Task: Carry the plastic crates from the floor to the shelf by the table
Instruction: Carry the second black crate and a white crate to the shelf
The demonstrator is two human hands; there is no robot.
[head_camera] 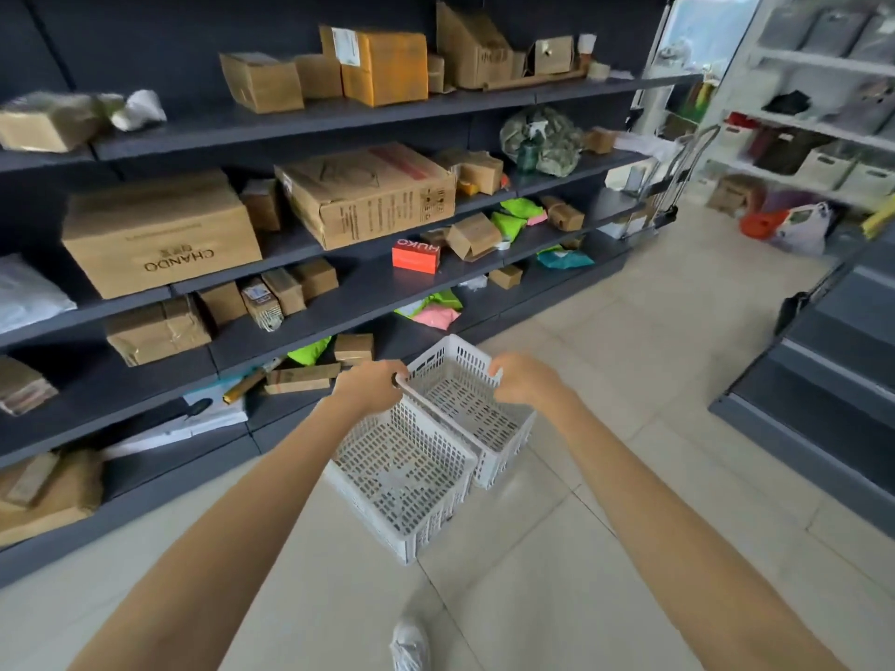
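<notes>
Two white slotted plastic crates are held side by side above the tiled floor. The nearer crate (404, 469) is the lower one and the farther crate (472, 404) sits just beyond it. My left hand (370, 386) grips the rims where the two crates meet, on their left side. My right hand (525, 377) grips the right rim of the farther crate. Both crates are empty.
A long dark shelf unit (339, 302) full of cardboard boxes and parcels runs along the left. Dark stepped shelving (823, 380) stands at the right, white shelves (823, 128) and a hand trolley (673, 181) at the back. My white shoe (409, 646) is on the pale tiles.
</notes>
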